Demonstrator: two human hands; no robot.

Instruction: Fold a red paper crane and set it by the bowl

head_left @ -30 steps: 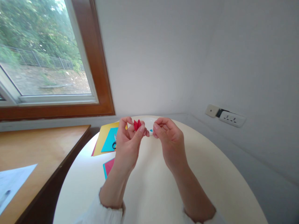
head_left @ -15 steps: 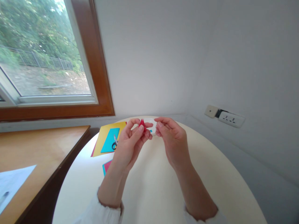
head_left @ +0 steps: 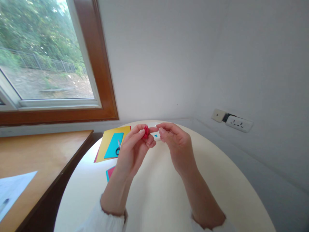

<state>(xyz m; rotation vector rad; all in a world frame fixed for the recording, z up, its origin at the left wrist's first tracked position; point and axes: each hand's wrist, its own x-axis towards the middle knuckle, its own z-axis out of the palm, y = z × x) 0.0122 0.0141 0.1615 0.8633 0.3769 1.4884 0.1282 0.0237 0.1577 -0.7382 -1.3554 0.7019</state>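
Observation:
Between its thumb and fingers, my left hand (head_left: 135, 143) grips a small red piece of folded paper (head_left: 146, 132) with pointed edges. My right hand (head_left: 177, 138) is closed in a pinch just to the right, its fingertips close to the left index fingertip. Whatever the pinch holds, if anything, is too small to make out. Behind the hands lies a white plate (head_left: 156, 139), partly hidden, with a small blue piece (head_left: 155, 135) on it.
On the round white table (head_left: 159, 193), a yellow sheet (head_left: 108, 137) and a blue sheet (head_left: 112, 148) lie under scissors (head_left: 118, 149) at left. A pink and blue paper (head_left: 110, 171) sits nearer. A wooden desk (head_left: 48, 151) stands left; a wall socket (head_left: 238, 123) is at right.
The red folded paper has turned in my left hand, so its points face differently. My right hand has shifted slightly left toward the left index finger.

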